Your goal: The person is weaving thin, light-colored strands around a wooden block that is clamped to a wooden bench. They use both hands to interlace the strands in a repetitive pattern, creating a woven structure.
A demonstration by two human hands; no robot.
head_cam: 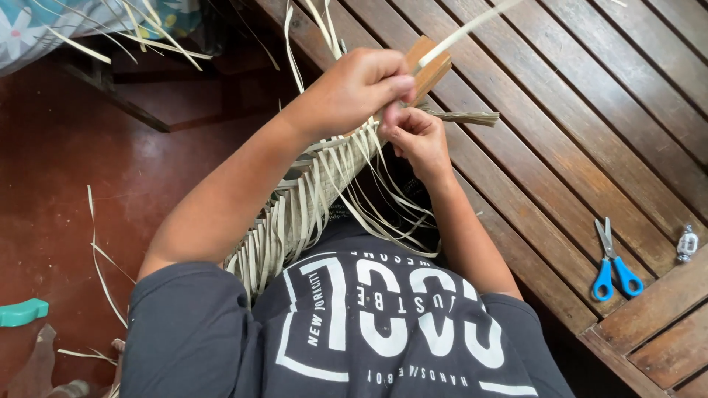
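Observation:
My left hand (358,87) is closed around the end of a tan wooden block (430,65) with pale leaf strips wound over it. Just below it, my right hand (417,136) pinches one of the thin strips at the block's edge. A half-woven band of pale dried leaf strips (295,214) runs from the block down toward my lap, loose ends hanging off both sides. One long strip (472,29) sticks up and to the right from the block.
A slatted dark wooden table (575,110) fills the right side. Blue-handled scissors (613,265) and a small clear object (687,243) lie near its right edge. Loose strips (99,258) are scattered on the red floor at left; a teal object (22,312) is at the left edge.

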